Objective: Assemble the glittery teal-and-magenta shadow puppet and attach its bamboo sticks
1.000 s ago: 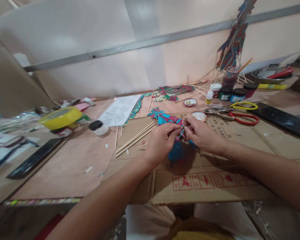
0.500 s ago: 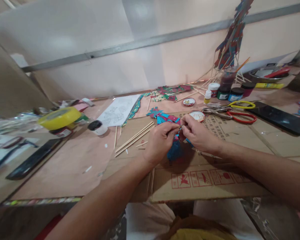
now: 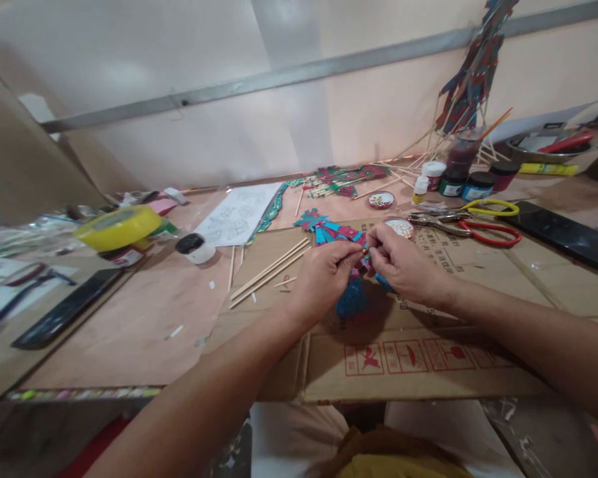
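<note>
My left hand (image 3: 327, 273) and my right hand (image 3: 406, 265) meet over the cardboard, thumbs and forefingers pinched together. Between the fingertips is a tiny yellowish thing, too small to name. Under and just behind the fingers lies a blue and pink cut-out figure (image 3: 323, 229); my hands hide its middle. A dark blue piece of it (image 3: 351, 299) shows below my left fingers. Close behind my right hand stands a round dish of small pale bits (image 3: 398, 228). Several thin wooden sticks (image 3: 269, 272) lie left of my left hand.
To the right are scissors with red handles (image 3: 493, 234), yellow-handled scissors (image 3: 496, 207), a black phone (image 3: 563, 236) and paint jars (image 3: 478, 186). A drawing sheet (image 3: 236, 216), a black-lidded pot (image 3: 195, 247) and a yellow tape roll (image 3: 119, 227) lie left. A tall stick-mounted figure (image 3: 473, 73) stands behind.
The view has shifted slightly. Both hands stay pinched together at the same place over the cut-out figure, with only a slight shift of the fingers.
</note>
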The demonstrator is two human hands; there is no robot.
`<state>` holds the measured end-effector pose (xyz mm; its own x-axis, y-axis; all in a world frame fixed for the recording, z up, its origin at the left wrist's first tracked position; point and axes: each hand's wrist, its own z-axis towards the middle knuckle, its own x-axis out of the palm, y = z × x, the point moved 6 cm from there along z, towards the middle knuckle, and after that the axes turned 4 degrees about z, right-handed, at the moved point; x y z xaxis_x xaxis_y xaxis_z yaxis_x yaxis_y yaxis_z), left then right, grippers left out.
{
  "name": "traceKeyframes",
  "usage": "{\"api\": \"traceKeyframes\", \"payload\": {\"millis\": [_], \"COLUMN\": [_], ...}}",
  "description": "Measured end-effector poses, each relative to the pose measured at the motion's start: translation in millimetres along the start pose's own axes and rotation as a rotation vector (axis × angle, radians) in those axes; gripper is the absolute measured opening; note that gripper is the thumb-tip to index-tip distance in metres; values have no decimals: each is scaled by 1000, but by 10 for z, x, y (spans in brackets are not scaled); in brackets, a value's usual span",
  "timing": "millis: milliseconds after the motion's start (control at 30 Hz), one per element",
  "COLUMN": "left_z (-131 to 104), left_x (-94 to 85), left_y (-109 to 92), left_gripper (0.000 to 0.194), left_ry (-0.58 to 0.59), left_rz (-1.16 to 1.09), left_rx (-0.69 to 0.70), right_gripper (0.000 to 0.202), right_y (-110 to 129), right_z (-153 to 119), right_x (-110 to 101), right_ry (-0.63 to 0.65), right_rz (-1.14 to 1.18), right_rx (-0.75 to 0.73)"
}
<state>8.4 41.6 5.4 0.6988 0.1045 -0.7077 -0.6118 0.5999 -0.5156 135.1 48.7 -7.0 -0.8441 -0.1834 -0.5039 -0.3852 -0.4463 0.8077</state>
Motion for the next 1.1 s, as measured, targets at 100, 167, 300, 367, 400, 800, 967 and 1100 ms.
{"api": "traceKeyframes", "payload": {"millis": [100,167,300,367,400,800,967,1100], "left_z": [-12,-23,-47,-48,-45,11,-19,-31], "left_x": [6,10,17,23,23,62,71,67], "left_y": [3,5,4,6,6,3,20,-1], "left_gripper": [17,17,17,17,17,25,19,18], "left_ry": [-16,-31,-51,-43,-39,92,48,4], "left_rz": [11,18,47,59,57,100,102,122], "left_rx": [21,39,66,60,52,46,60,102], "right_gripper": [7,8,10,9,8,9,8,9], "right_y": [13,10,-15,-29,-37,-16,-21,-38], "right_z": [-14,-19,-23,-23,-22,31,6,-13], "right_x": [6,5,27,37,40,-17,23,40], "right_ry": [-4,-24,-35,-31,-26,-14,-18,-19], "right_rz": [17,29,58,82,97,-94,-63,2], "right_rx": [-3,-4,17,36,46,-9,4,25]}}
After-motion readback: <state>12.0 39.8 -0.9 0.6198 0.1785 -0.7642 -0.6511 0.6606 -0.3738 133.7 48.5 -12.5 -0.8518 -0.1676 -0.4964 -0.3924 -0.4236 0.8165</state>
